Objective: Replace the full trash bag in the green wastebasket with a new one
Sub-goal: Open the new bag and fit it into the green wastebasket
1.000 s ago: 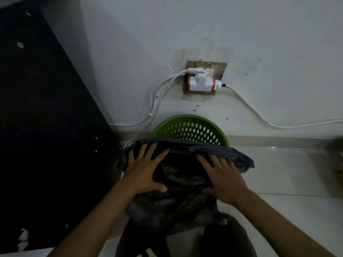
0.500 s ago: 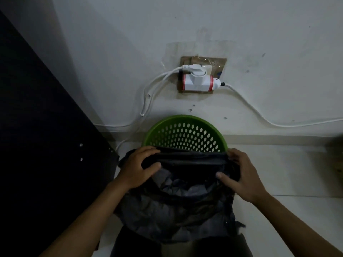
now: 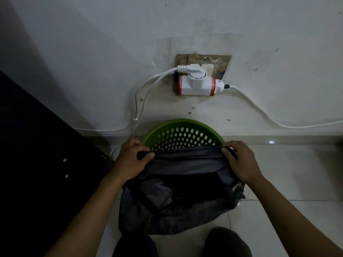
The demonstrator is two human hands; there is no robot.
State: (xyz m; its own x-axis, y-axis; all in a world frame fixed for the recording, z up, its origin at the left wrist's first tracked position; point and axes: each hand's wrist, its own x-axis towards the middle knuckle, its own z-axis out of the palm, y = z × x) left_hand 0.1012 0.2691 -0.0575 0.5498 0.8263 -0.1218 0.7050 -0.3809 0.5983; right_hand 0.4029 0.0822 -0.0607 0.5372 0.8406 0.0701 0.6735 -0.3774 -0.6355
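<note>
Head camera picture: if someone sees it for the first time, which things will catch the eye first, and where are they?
In the centre, the left hand and the right hand stretch the mouth of a dark trash bag between them. Just behind it, against the wall, stands the green wastebasket with its perforated side. Higher on the wall, a white adapter with red bands sends white cables to both sides.

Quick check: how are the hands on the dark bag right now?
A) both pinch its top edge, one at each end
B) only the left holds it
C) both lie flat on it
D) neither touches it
A: the left hand and right hand each pinch an end of the dark bag at its stretched top edge, in front of the green wastebasket.
</note>
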